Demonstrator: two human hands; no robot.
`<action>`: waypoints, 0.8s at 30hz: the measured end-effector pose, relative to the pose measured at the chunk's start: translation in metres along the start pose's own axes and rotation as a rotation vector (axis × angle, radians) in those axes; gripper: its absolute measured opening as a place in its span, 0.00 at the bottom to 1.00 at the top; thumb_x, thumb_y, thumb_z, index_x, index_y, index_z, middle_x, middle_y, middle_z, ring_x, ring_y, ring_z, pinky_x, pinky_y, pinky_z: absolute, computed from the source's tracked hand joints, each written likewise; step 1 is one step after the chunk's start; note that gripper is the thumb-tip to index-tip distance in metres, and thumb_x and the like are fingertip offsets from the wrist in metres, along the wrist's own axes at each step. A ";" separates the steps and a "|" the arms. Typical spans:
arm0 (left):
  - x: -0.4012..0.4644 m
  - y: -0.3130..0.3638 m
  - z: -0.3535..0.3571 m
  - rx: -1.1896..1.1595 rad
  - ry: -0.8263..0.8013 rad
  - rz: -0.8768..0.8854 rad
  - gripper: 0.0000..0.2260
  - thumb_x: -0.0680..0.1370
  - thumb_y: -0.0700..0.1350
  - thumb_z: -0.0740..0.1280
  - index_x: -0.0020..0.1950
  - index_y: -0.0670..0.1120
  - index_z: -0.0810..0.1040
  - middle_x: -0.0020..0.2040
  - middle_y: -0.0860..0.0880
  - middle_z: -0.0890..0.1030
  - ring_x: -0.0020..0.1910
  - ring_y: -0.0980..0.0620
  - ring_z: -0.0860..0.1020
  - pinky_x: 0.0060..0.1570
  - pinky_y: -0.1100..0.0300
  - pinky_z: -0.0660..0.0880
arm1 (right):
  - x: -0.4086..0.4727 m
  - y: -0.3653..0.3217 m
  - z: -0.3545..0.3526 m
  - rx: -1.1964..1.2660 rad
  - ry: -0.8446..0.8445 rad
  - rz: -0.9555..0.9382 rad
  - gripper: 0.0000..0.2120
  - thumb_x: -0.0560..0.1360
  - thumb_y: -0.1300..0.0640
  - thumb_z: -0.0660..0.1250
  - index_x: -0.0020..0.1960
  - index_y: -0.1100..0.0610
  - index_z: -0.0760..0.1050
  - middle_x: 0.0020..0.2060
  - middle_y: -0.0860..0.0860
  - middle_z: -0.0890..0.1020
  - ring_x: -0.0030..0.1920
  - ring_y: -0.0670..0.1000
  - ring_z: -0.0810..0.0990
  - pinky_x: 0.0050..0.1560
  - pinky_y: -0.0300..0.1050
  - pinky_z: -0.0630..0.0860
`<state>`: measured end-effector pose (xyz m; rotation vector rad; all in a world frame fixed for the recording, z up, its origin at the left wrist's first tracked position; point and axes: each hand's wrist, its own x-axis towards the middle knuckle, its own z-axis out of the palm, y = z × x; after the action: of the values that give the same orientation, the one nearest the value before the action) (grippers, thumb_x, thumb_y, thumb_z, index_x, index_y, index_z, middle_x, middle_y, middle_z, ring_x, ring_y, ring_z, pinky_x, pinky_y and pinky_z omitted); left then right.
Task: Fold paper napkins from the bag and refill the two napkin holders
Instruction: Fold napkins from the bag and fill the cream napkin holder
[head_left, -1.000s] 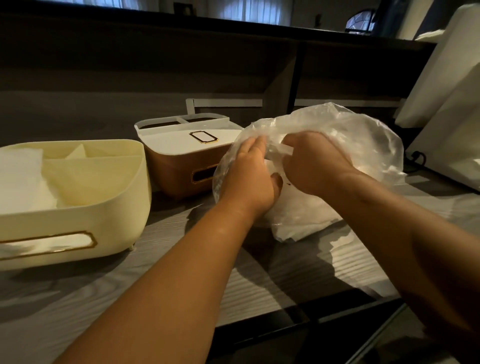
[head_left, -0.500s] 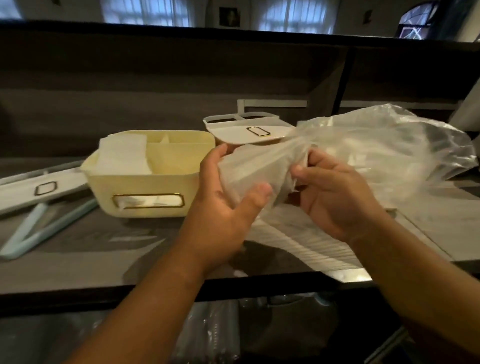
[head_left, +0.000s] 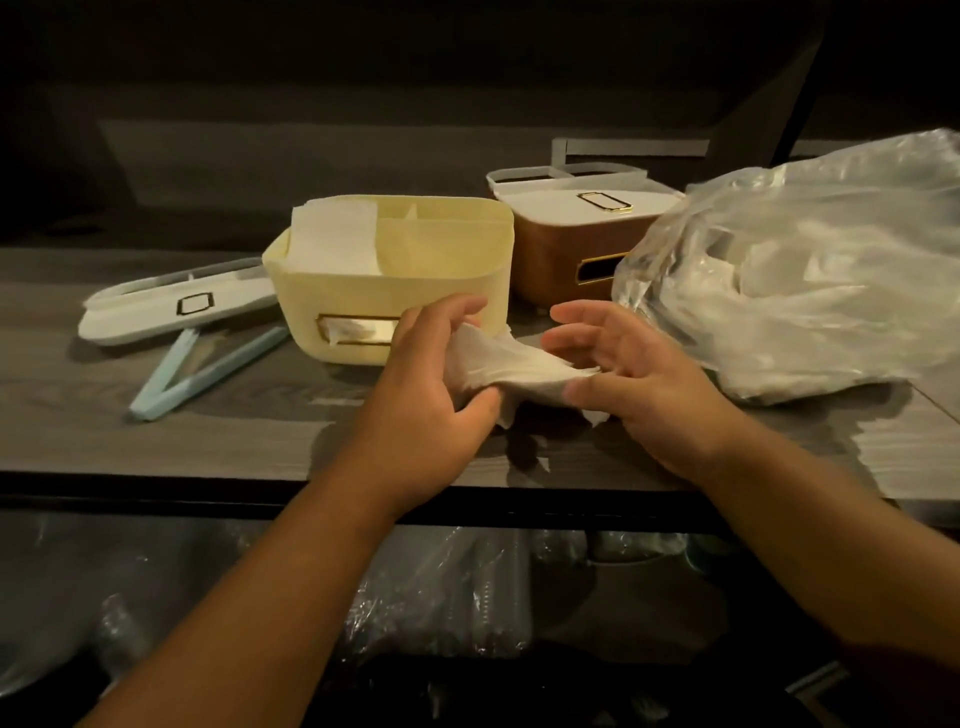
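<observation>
We hold a crumpled paper napkin (head_left: 511, 371) between left hand (head_left: 434, 384) and right hand (head_left: 631, 374). Both grips pinch its ends. Light, limp, tearable: we judge corners the best hold.

No legible txt anywhere; view dim, maybe.

Dim room, grey wood-grain counter (head_left: 156, 415), dark back wall (head_left: 363, 93)
</observation>
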<state>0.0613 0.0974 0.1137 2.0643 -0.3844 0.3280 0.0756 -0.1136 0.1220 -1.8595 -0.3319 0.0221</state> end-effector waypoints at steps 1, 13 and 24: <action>0.000 0.000 0.001 0.011 -0.001 0.013 0.30 0.77 0.42 0.72 0.68 0.67 0.62 0.67 0.61 0.65 0.59 0.66 0.69 0.56 0.77 0.66 | 0.000 -0.001 0.001 -0.039 0.004 0.006 0.27 0.74 0.63 0.72 0.66 0.40 0.72 0.58 0.41 0.81 0.58 0.43 0.80 0.58 0.46 0.79; -0.004 -0.010 -0.013 -0.102 0.061 -0.018 0.20 0.75 0.41 0.74 0.54 0.59 0.67 0.62 0.57 0.73 0.60 0.56 0.74 0.48 0.69 0.78 | 0.002 -0.011 0.035 -0.027 0.198 -0.087 0.12 0.76 0.63 0.69 0.49 0.45 0.80 0.45 0.41 0.82 0.47 0.42 0.80 0.42 0.35 0.80; 0.001 -0.022 -0.022 -0.389 0.139 -0.195 0.15 0.79 0.35 0.65 0.55 0.56 0.76 0.56 0.52 0.80 0.55 0.52 0.79 0.49 0.60 0.76 | 0.004 -0.003 0.040 -0.119 0.295 -0.051 0.09 0.77 0.55 0.71 0.51 0.40 0.78 0.47 0.40 0.79 0.46 0.41 0.79 0.39 0.34 0.76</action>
<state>0.0693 0.1269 0.1078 1.6704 -0.1456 0.2541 0.0718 -0.0748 0.1130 -1.9380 -0.1777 -0.3092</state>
